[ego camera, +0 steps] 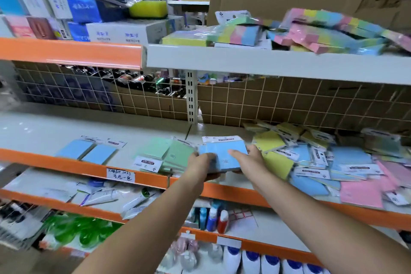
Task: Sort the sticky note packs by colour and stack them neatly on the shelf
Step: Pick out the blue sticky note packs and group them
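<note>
Blue sticky note packs are held between both hands, left hand and right hand gripping them, above the shelf edge between green packs and a mixed pile.

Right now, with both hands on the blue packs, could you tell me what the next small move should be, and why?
Probably carry the blue packs, held by the left hand and right hand, leftwards past the green packs to the two blue packs already laid there, since same colours belong together.
</note>
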A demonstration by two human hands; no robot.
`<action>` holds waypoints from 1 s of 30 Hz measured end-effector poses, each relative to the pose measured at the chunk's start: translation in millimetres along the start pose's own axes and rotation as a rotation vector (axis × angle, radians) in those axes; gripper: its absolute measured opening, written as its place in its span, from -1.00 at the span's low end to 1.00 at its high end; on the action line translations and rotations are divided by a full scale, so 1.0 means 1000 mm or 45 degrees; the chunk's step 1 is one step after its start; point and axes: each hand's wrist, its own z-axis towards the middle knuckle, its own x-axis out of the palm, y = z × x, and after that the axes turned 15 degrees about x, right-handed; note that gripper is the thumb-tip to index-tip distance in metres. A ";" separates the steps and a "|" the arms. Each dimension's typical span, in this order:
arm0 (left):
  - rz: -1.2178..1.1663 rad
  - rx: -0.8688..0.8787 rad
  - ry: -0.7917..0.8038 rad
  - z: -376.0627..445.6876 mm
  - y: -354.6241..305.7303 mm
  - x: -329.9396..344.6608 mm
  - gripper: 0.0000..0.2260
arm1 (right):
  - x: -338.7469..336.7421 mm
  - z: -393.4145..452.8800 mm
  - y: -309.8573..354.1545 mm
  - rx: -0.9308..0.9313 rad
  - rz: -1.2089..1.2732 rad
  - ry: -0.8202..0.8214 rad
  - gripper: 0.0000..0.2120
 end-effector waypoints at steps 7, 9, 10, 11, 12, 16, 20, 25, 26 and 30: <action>-0.069 -0.028 -0.086 0.030 -0.035 -0.105 -0.86 | 0.111 -0.017 0.018 -0.037 -0.073 -0.031 -0.63; -0.084 -0.019 -0.096 0.041 -0.045 -0.139 -0.91 | 0.145 -0.023 0.024 -0.043 -0.067 -0.013 -0.64; -0.081 -0.013 -0.090 0.045 -0.051 -0.154 -0.90 | 0.161 -0.026 0.027 -0.052 -0.062 -0.007 -0.63; -0.062 -0.008 -0.085 0.052 -0.054 -0.170 -0.90 | 0.177 -0.028 0.029 -0.055 -0.059 -0.001 -0.62; -0.045 -0.009 -0.090 0.057 -0.059 -0.185 -0.90 | 0.192 -0.031 0.031 -0.053 -0.052 0.007 -0.63; 0.038 -0.012 -0.124 0.078 -0.068 -0.241 -0.97 | 0.251 -0.038 0.036 -0.005 -0.009 0.048 -0.78; 0.093 0.001 -0.137 0.101 -0.070 -0.295 -0.81 | 0.303 -0.043 0.040 0.068 -0.023 0.111 -0.88; 0.210 0.013 -0.188 0.133 -0.074 -0.345 -0.83 | 0.362 -0.035 0.034 0.135 -0.022 0.140 -0.68; 0.248 0.016 -0.193 0.142 -0.074 -0.354 -0.81 | 0.371 -0.033 0.034 0.159 -0.004 0.144 -0.69; 0.390 0.034 -0.229 0.171 -0.072 -0.381 -0.91 | 0.395 -0.035 0.037 0.233 0.036 0.147 -0.77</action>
